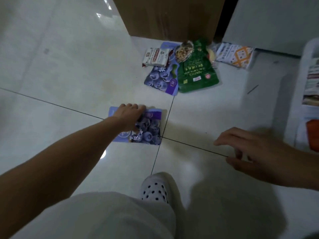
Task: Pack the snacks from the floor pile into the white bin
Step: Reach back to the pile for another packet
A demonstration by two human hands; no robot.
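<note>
A purple blueberry snack pouch (149, 131) is low over the tiled floor in the middle of the view. My left hand (129, 116) reaches across it, fingers curled over its far edge, gripping it. My right hand (255, 152) hovers to the right, blurred, fingers apart and holding nothing. Further back lies the floor pile: a second blueberry pouch (162, 80), a green nut pouch (196, 71), a small white and red packet (155, 57) and a white packet with orange pattern (236, 55). The white bin (309, 47) stands at the right edge with packets inside.
A brown cardboard box (169, 16) stands right behind the pile, with a white cabinet (276, 23) beside it. An orange item (313, 135) shows at the right edge near the bin. My foot in a white dotted shoe (155, 188) is on the tiles below the pouch.
</note>
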